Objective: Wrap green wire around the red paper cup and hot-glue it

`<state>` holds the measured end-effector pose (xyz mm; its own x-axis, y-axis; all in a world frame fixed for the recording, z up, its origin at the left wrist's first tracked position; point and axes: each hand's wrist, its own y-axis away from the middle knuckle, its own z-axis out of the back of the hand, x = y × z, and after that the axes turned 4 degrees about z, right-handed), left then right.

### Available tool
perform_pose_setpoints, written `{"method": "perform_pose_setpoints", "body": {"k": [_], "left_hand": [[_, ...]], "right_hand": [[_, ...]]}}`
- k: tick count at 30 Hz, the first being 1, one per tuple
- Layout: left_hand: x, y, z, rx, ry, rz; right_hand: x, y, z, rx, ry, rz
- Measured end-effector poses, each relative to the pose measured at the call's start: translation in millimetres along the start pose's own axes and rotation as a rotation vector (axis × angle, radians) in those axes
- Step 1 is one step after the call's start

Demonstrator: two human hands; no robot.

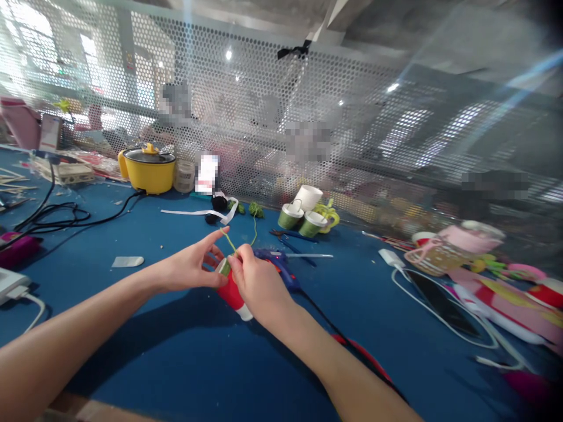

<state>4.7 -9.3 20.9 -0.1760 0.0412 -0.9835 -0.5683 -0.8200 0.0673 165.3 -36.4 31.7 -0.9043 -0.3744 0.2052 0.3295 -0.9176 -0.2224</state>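
A small cup (229, 293), red along its side with a white rim at the low end and green at the upper end, is tilted between my hands. My left hand (193, 264) grips its green end between thumb and fingers, index finger stretched upward. Light green yarn (229, 240) runs from that fingertip down to my right hand (261, 281), whose thumb and index finger pinch it against the cup. Part of the cup is hidden behind the right hand. The strand also leads back to a green yarn ball (255, 210).
A blue glue gun (281, 266) lies just beyond my right hand, its cord trailing right. Pliers (281, 235) and green-wrapped cups (290, 217) stand behind it. Farther back are a yellow electric pot (150, 176) and white ribbon (193, 213). A phone (440, 302) with white cables lies right.
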Motion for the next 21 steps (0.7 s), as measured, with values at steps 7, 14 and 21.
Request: {"method": "perform_pose_setpoints", "body": {"k": [7, 14, 21], "left_hand": [[3, -1, 0.2, 0.005, 0.016, -0.021], [4, -1, -1.6, 0.021, 0.046, -0.017], [8, -1, 0.5, 0.109, 0.085, -0.111]], "right_hand": [[3, 0, -1, 0.023, 0.070, 0.005], [3, 2, -2, 0.002, 0.064, 0.024], [-13, -7, 5, -0.114, -0.308, 0.033]]}}
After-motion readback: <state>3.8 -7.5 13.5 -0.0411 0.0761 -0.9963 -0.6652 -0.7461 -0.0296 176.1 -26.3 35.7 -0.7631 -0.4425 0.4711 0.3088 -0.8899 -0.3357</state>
